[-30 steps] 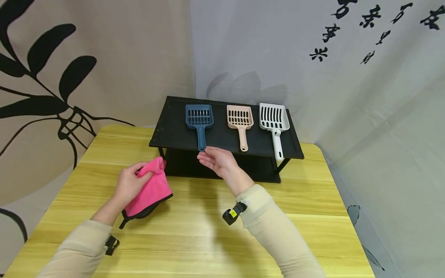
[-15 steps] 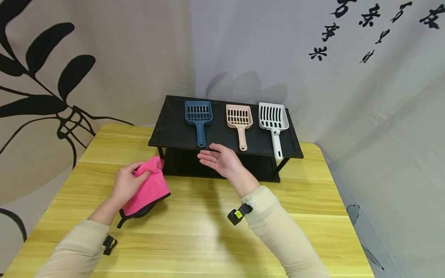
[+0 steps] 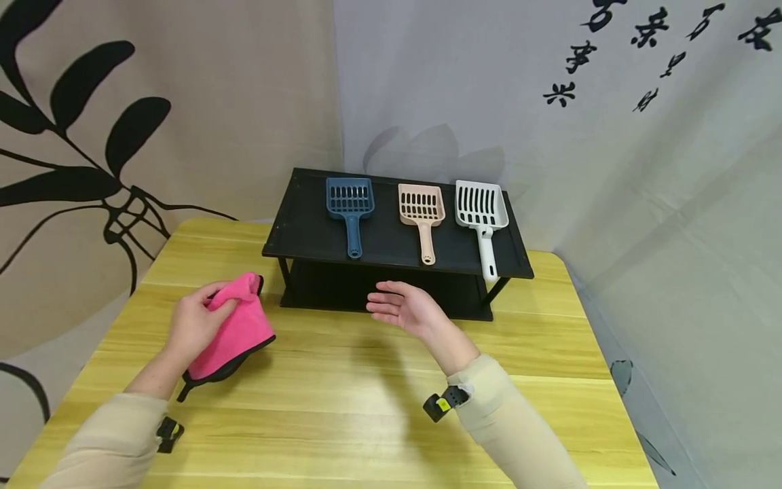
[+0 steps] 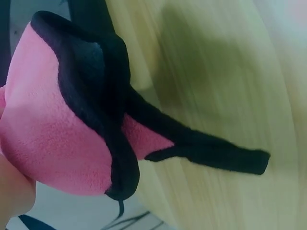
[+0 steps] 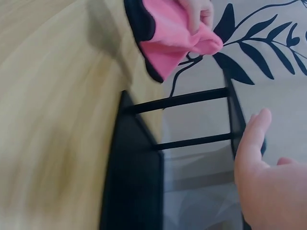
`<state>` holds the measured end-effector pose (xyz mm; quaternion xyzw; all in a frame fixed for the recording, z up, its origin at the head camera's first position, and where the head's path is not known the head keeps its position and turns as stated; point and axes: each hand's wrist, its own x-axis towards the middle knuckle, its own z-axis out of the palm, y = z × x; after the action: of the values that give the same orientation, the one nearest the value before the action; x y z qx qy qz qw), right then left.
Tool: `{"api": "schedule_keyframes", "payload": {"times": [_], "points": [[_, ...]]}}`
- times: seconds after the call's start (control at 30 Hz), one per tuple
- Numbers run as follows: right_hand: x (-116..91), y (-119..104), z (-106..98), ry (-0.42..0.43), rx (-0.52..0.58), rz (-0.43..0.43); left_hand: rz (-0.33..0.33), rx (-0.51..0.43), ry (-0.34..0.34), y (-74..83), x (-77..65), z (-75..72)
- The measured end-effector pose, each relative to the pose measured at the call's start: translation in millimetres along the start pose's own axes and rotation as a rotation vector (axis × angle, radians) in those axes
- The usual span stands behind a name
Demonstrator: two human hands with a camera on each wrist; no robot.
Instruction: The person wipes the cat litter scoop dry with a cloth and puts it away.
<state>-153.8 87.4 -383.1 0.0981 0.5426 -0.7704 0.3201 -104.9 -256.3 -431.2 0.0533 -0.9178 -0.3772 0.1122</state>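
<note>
My left hand [image 3: 198, 322] pinches a pink cloth [image 3: 238, 326] with black edging and holds it above the table's left part. In the left wrist view the cloth [image 4: 53, 129] hangs folded, a black strip trailing from it. My right hand [image 3: 409, 309] is held in the air before the rack, fingers extended, holding nothing. On the black two-tier rack [image 3: 379, 238] lie three slotted litter scoops, handles toward me: a blue scoop [image 3: 352, 204] at left, a beige scoop [image 3: 423, 210] in the middle and a white scoop [image 3: 482, 210] at right.
The rack stands at the back of a light wooden table [image 3: 330, 407]. Its lower shelf [image 3: 342, 288] sits near the tabletop. Behind hangs a pale curtain [image 3: 427, 81] with black leaf and character prints. The white scoop's handle reaches the rack's front edge.
The right hand has let go of the blue scoop's handle and drawn back toward me and right. The blue scoop now lies slightly farther back. The left hand has moved left with the cloth.
</note>
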Motion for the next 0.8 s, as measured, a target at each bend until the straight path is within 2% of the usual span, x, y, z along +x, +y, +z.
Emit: {"api": "schedule_keyframes", "payload": {"times": [0.13,0.23,0.3,0.43,0.53,0.63,0.8], "points": [[-6,15,-20,-0.006,0.008,0.005,0.031,0.065,-0.007,-7.1,2.7,-4.7],[-9,25,-35,-0.008,0.024,0.006,0.046,0.123,-0.070,-12.4,3.6,-0.2],[-12,31,-44,-0.004,0.041,0.007,0.056,0.152,-0.166,-15.3,3.1,8.3],[-15,39,-56,-0.003,0.076,0.003,0.094,0.199,-0.436,-22.4,-2.2,35.9],[-18,43,-60,0.002,0.092,-0.001,0.114,0.252,-0.554,-31.2,-8.1,55.7],[-19,45,-62,0.011,0.088,0.000,0.099,0.305,-0.583,-41.1,-11.9,68.0],[-21,49,-64,0.018,0.087,0.002,0.096,0.340,-0.571,-49.4,-15.8,74.1]]}}
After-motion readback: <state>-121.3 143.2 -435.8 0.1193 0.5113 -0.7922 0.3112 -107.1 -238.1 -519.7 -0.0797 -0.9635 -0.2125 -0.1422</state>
